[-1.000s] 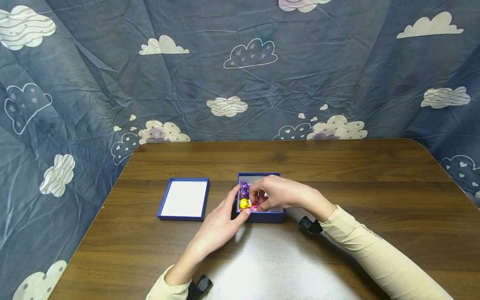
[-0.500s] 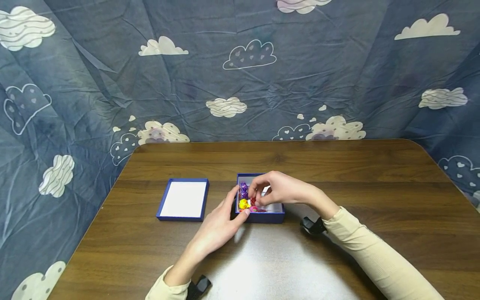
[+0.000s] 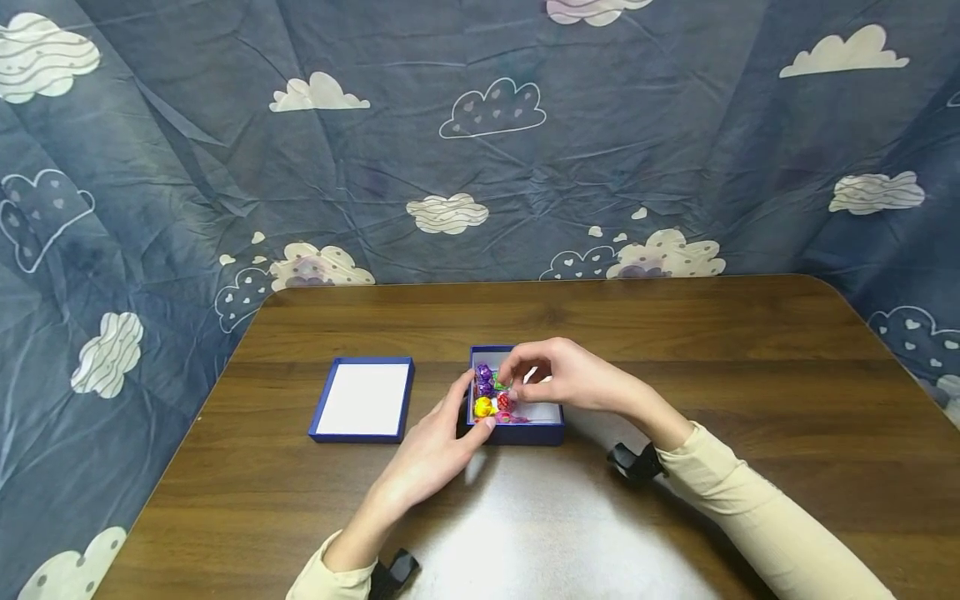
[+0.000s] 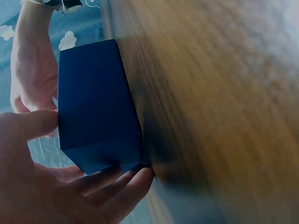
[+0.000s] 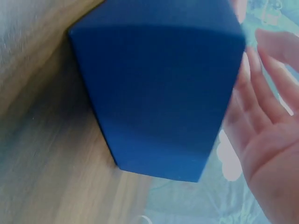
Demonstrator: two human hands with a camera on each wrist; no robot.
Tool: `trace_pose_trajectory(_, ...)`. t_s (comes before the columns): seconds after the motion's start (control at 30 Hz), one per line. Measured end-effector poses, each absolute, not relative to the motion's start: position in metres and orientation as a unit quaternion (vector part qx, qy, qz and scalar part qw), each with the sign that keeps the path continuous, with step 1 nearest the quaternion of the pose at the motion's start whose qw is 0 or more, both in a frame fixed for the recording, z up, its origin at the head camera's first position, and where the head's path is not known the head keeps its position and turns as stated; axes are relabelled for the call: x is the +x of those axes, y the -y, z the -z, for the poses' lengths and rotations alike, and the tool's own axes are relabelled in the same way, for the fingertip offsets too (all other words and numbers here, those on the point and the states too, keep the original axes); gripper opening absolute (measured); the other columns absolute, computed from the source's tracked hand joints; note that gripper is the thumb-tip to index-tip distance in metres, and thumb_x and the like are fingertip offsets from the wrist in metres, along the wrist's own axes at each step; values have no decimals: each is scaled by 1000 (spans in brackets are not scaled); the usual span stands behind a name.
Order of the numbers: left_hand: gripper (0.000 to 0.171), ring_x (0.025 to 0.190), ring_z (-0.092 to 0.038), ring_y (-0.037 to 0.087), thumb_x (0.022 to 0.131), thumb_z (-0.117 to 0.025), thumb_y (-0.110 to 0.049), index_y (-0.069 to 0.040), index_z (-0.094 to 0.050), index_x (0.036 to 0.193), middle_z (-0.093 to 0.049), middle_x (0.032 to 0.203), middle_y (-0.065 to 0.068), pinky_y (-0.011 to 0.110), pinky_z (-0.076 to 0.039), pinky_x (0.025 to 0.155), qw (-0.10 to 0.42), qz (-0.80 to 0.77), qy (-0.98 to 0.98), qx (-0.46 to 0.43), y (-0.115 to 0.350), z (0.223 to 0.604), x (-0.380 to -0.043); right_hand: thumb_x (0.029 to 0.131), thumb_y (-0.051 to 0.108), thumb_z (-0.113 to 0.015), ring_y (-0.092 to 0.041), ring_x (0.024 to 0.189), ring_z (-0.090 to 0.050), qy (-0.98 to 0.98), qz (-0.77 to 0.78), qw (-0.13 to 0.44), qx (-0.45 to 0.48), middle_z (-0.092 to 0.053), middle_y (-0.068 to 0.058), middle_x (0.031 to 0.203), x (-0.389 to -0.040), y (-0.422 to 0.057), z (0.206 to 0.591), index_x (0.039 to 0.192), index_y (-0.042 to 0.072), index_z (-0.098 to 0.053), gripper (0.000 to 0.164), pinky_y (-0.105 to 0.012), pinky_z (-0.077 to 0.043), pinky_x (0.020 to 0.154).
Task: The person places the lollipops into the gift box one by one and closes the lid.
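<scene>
A blue open-topped box (image 3: 525,433) stands on the table with wrapped candies inside. My left hand (image 3: 435,450) grips its near left corner, thumb at the front rim and fingers along the left wall. The left wrist view shows this hand's fingers against the box wall. Inside are a purple candy (image 3: 484,380), a yellow candy (image 3: 483,407), a red candy (image 3: 504,402) and a bit of green wrapper (image 3: 497,382). My right hand (image 3: 562,373) reaches over the box, its bent fingertips just above the red candy. From the right wrist, the box wall hides those fingertips.
Left of the box lies a square blue lid (image 3: 362,400), its white inside facing up. The wooden table (image 3: 675,333) ends at a cloud-patterned cloth (image 3: 495,183) hanging behind. Black straps with small devices sit on both wrists.
My right hand has risen slightly and drawn back from the red candy, which shows more fully, with green wrapper behind it. The left hand stays on the box.
</scene>
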State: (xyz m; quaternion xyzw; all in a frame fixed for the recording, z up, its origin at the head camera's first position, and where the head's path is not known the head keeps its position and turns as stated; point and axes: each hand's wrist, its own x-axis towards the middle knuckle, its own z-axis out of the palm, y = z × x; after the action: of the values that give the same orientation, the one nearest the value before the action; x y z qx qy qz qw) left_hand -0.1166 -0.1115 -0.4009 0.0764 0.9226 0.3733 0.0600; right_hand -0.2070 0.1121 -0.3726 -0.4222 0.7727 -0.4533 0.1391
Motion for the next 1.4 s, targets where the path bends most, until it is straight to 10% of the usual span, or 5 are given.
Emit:
trace_pose_trajectory(0.33, 71, 127, -52, 32, 96, -61, -39, -25, -25, 157, -38, 154, 9, 54, -40, 103, 40, -389, -918, 62, 137, 391, -110, 89, 8, -72, -15, 87, -67, -792, 484, 63, -366, -70, 4, 97, -180, -117, 358, 103, 17, -71, 17, -32, -55, 71)
trace_pose_trajectory(0.87, 37, 126, -51, 37, 96, -61, -18, -6, -59, 131, -51, 142, 14, 55, -44, 96, -148, -305, -939, 56, 224, 383, -89, 95, 15, -66, -15, 94, -62, -744, 565, 70, -351, -64, 4, 109, -134, -57, 355, 114, 16, -67, 19, -31, -55, 77)
trace_pose_trajectory(1.4, 48, 116, -56, 43, 101, -54, -21, 2, -45, 142, -50, 138, 27, 57, -45, 92, -11, -332, -943, -15, 276, 394, -107, 94, 25, -63, -24, 128, -50, -746, 601, 163, -238, -47, -8, 144, -120, 15, 391, 145, 9, -45, 56, -33, -46, 97)
